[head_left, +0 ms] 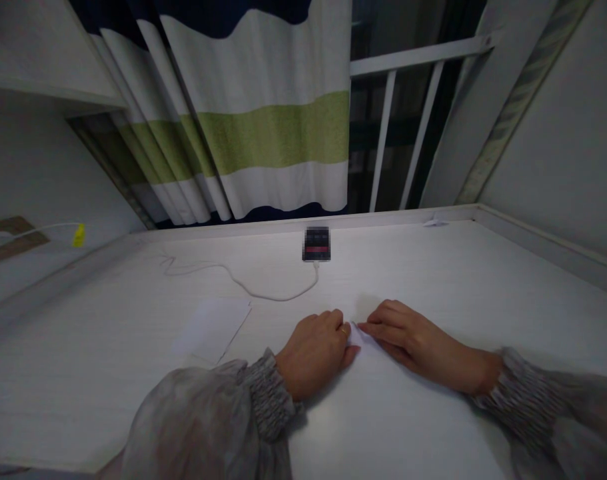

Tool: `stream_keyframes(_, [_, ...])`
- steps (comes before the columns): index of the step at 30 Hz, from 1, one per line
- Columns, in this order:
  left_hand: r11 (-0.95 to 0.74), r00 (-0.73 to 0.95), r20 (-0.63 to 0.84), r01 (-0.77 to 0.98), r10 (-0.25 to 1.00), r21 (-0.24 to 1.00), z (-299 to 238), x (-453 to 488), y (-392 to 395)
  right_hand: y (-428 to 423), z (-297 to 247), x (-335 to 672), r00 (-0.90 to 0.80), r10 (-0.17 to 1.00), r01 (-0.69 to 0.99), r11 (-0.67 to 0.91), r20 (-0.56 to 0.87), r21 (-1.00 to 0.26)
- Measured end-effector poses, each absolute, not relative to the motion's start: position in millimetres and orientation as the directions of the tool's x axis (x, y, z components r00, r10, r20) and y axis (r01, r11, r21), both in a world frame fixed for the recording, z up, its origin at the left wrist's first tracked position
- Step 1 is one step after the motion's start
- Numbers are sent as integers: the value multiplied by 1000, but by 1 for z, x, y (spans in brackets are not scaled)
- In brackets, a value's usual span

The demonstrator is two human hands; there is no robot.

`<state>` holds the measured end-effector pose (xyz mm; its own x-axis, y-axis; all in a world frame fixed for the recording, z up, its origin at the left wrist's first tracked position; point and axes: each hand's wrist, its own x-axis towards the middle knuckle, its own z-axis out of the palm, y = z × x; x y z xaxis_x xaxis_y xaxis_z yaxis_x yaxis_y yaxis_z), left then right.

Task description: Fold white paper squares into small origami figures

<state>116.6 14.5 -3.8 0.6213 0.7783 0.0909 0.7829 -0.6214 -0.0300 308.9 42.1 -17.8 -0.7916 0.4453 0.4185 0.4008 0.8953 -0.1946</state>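
Between my two hands, a small piece of folded white paper (356,332) lies on the white tabletop (383,427), mostly covered by fingers. My left hand (317,350), with a ring on one finger, is closed on the paper's left part, thumb pointing right. From the other side, the fingers of my right hand (408,337) are pressed together, their tips pinching the paper's right edge. Left of my left hand lies a stack of white paper sheets (213,327), flat on the table.
A phone (316,243) with a blurred screen stands near the back edge, its white charging cable (268,298) curving leftward. At the back right lies a small folded paper piece (436,223). Behind the table hang a striped curtain (278,133) and a white window railing (423,59).
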Motion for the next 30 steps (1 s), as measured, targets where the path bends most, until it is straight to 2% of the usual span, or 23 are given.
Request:
stream_keyframes(3, [-622,622,88,782,778,-35,-5,116,15,42,-20,311,-794,418,391,907,441,-155])
stream_keyframes(9, [-622,622,90,782,778,-31,-6,116,16,40,-23,311,-734,502,459,863,458,-210])
stream_keyframes(11, [-621,621,90,783,779,-27,-6,117,16,39,-23,310,-759,464,439,883,456,-167])
stream_keyframes(16, [-627,627,99,778,772,-37,-7,117,16,37,-22,310,-827,315,374,926,465,40])
stream_keyframes(21, [-629,629,105,777,770,-41,-8,116,16,33,-21,310,-888,226,322,928,401,189])
stream_keyframes(24, [-632,632,104,774,768,-37,-7,116,15,31,-20,310,-902,211,311,923,377,227])
stream_keyframes(30, [-627,627,102,778,772,-43,-7,117,14,29,-20,308,-888,273,361,912,369,194])
